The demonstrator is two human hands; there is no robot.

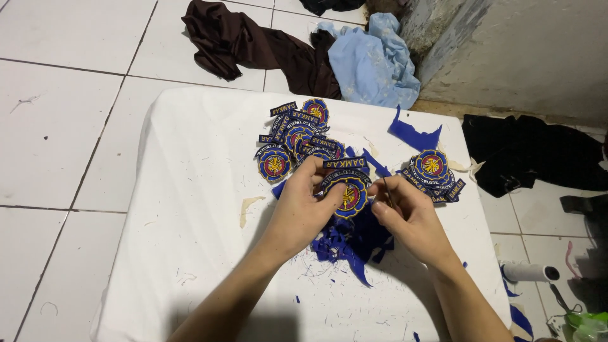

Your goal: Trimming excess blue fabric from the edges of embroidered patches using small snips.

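Note:
My left hand (303,209) holds a round blue embroidered patch (349,192) with a yellow and red emblem, over the middle of a white table (190,190). My right hand (405,212) pinches a small thin dark tool (387,192) at the patch's right edge. Under both hands lies a heap of blue fabric trimmings (349,244). A pile of similar patches (297,139) sits beyond my left hand, and a smaller stack of patches (432,172) lies to the right.
A blue fabric scrap (411,134) lies near the table's far edge. On the white tiled floor beyond are dark brown cloth (247,44) and light blue cloth (373,60). Black cloth (532,152) lies at right, with a white roll (529,272) lower right.

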